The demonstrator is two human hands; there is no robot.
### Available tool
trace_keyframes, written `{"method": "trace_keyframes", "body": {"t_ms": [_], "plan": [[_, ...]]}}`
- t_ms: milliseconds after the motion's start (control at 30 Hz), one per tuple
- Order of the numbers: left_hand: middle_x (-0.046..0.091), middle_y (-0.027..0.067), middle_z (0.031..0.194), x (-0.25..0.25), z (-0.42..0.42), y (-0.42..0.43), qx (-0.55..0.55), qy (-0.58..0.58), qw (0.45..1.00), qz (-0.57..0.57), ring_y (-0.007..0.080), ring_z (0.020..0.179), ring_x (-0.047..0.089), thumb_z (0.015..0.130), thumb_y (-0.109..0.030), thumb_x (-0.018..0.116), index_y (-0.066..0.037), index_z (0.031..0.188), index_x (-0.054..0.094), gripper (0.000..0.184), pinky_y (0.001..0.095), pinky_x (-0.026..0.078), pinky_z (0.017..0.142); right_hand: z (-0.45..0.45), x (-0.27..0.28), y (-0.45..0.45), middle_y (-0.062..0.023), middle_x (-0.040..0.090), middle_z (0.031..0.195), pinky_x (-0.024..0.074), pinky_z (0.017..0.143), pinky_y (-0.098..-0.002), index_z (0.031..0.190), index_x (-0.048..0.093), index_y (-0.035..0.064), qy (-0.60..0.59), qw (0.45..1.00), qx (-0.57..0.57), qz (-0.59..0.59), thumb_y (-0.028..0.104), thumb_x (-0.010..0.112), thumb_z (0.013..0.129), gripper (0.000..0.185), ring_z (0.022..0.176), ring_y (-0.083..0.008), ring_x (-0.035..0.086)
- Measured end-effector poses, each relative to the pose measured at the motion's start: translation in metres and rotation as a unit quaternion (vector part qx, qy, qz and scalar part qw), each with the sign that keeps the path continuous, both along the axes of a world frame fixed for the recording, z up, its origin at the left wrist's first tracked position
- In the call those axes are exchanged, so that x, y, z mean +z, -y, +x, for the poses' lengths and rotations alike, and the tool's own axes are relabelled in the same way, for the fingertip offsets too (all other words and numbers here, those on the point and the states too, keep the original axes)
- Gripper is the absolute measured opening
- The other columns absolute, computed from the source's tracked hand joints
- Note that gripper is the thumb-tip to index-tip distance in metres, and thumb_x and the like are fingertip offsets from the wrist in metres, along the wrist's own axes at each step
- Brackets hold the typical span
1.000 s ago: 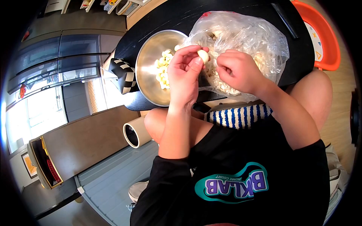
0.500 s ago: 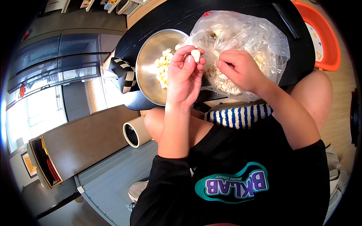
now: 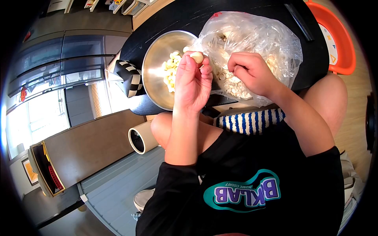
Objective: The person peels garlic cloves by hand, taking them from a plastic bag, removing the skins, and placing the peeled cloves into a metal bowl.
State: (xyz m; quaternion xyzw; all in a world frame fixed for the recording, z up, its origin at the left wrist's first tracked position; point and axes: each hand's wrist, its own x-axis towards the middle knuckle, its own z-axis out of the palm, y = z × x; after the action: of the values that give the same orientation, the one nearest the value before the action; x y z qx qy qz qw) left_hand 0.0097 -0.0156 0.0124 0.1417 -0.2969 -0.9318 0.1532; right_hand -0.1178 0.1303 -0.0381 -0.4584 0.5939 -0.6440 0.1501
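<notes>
A pale clove (image 3: 197, 57) in the left hand (image 3: 193, 80), between bowl (image 3: 153, 84) and bag (image 3: 271, 35).
The left fingers pinch the clove near their tips, above the bowl's right rim; the right hand (image 3: 252, 72) is curled over the bag, apart from the clove, and whether its fingers hold anything I cannot tell. The clove looks smooth and the grip shallow, so too hard a squeeze could shoot it out, perhaps into the peels (image 3: 236, 84), pale enough to hide it. The bag lies right beside the bowl on the table (image 3: 165, 19), so a tug on its film might spill peels among the cloves (image 3: 170, 74).
</notes>
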Motion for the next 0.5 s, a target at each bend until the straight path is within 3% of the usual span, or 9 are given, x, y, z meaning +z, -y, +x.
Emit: {"method": "trace_keyframes", "body": {"t_ms": [200,333,500], "plan": [[0.055,0.0066,0.093,0.002,-0.002,-0.003,0.036,0.032,0.998,-0.039,0.0092,0.074,0.051,0.105,-0.033,0.052,0.0,0.115,0.055,0.035,0.0193,0.048,0.065,-0.004,0.003,-0.004,-0.0143,0.053,0.065,0.0412,0.056,-0.0381,0.076,0.053,0.0003,-0.066,0.997,0.005,0.044,0.011,0.06,0.088,0.017,0.057,-0.029,0.052],[0.056,0.0059,0.091,0.005,-0.004,-0.005,0.056,0.056,0.994,-0.07,0.0092,0.071,0.05,0.105,-0.031,0.052,0.0,0.113,0.057,0.033,0.0187,0.046,0.063,0.0,0.011,-0.007,-0.0121,0.051,0.062,0.04,0.053,-0.0356,0.077,0.052,0.0011,-0.012,0.997,0.0,0.082,0.01,0.063,0.087,0.017,0.054,-0.0253,0.05],[0.063,0.0073,0.087,0.003,-0.004,-0.005,0.077,0.066,0.972,-0.213,0.0115,0.069,0.056,0.103,-0.025,0.056,-0.003,0.103,0.056,0.022,0.0221,0.047,0.062,0.003,0.011,-0.004,-0.0108,0.05,0.06,0.0392,0.052,-0.0343,0.08,0.054,0.0017,0.081,0.995,-0.007,0.06,0.008,0.061,0.087,0.012,0.052,-0.022,0.048]]}}
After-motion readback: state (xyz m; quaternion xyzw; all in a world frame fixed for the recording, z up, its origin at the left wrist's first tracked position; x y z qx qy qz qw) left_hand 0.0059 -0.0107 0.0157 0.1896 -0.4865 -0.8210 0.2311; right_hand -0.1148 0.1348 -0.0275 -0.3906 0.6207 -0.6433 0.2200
